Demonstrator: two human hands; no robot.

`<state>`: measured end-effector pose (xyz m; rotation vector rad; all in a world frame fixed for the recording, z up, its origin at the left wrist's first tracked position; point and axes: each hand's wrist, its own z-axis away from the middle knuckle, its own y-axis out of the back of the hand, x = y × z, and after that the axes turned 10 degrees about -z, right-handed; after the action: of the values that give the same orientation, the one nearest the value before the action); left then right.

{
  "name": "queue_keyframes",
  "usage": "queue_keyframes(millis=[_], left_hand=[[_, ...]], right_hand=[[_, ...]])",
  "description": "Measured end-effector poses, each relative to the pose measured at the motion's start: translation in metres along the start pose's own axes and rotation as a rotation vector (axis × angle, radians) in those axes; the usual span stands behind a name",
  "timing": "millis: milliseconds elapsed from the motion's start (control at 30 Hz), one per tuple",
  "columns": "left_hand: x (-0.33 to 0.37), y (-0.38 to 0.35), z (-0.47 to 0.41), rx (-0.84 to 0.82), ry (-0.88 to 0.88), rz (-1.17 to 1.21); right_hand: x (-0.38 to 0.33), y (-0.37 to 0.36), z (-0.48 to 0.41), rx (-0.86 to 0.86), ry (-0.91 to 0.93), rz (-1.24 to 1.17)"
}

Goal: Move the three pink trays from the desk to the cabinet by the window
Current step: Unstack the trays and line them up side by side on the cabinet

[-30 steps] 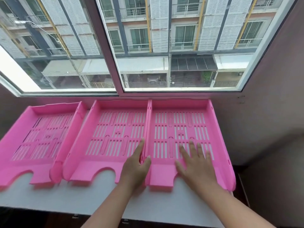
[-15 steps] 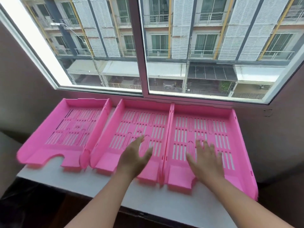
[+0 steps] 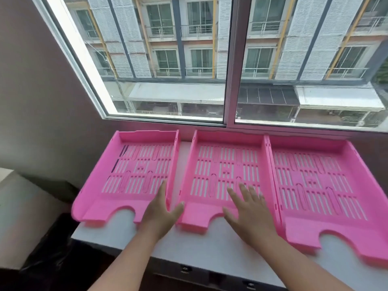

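Three pink slotted trays [image 3: 225, 171] lie side by side on the white cabinet [image 3: 220, 250] across mid-frame. Left hand [image 3: 160, 215] and right hand [image 3: 249, 211] hover flat at lower centre, fingers [image 3: 244, 191] spread, pinching nothing.

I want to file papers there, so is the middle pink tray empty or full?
Empty: the middle tray shows its bare slotted floor; only the right hand is over its front.

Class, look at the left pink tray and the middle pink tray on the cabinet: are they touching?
Apart. The head view shows a strip of white cabinet top between the left tray and the middle tray.
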<state>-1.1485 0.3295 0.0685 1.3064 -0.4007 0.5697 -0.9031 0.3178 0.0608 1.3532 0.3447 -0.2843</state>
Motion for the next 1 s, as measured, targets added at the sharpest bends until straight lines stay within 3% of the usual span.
queue_keyframes(millis=[167, 400, 500, 600, 700, 767, 1000], left_hand=[[-0.015, -0.001, -0.018, 0.007, -0.131, -0.052], [-0.022, 0.000, -0.028, -0.001, -0.248, -0.067], [-0.025, 0.000, -0.029, -0.038, -0.281, -0.116], [-0.021, -0.001, -0.025, -0.004, -0.275, -0.117], [-0.012, -0.009, -0.015, 0.120, -0.234, -0.086], [-0.011, -0.015, -0.009, 0.177, -0.206, -0.094], [-0.016, -0.021, -0.015, 0.180, -0.148, -0.157]], right_hand=[[-0.008, -0.026, -0.003, -0.043, -0.137, 0.014], [-0.021, -0.024, -0.007, -0.021, -0.144, -0.012], [-0.022, -0.008, -0.004, 0.266, -0.089, -0.046], [0.004, 0.003, 0.006, 0.515, -0.225, -0.084], [0.020, 0.009, 0.021, 0.417, -0.452, -0.316], [0.018, 0.006, 0.025, 0.327, -0.446, -0.411], [0.028, -0.004, 0.018, 0.356, -0.380, -0.460]])
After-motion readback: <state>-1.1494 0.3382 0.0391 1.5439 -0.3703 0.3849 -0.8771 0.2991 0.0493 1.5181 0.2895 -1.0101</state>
